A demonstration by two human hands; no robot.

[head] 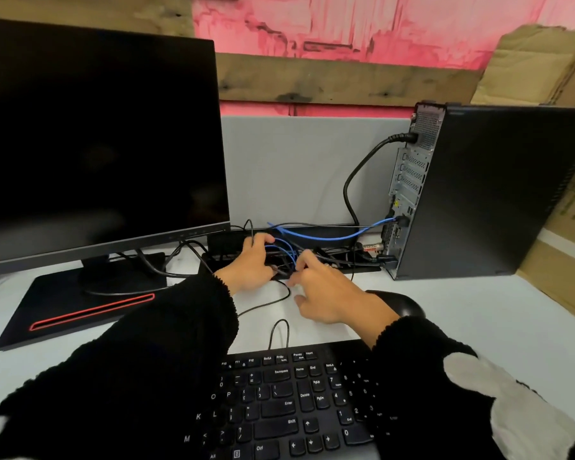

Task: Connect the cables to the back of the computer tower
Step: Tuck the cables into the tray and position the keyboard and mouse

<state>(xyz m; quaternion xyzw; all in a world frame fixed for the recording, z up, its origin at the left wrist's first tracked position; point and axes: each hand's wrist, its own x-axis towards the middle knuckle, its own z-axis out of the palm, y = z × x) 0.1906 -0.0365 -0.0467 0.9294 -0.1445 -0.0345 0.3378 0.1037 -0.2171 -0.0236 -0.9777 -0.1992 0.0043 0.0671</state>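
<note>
Pinching a thin black cable [281, 287] between thumb and forefinger, my right hand [326, 293] forms the working grip; my left hand [251, 263] curls round the tangle of blue cables [286, 249] just beside it (which plug is held, I cannot tell). Both forearms reach forward, palms down, low over the counter [478, 320]. Rightward and slightly beyond stands the computer tower [498, 194], upright, its rear panel [409, 184] facing left toward the hands; a power lead [356, 174] and one blue cable are already seated. My right hand lies nearer, I judge.
</note>
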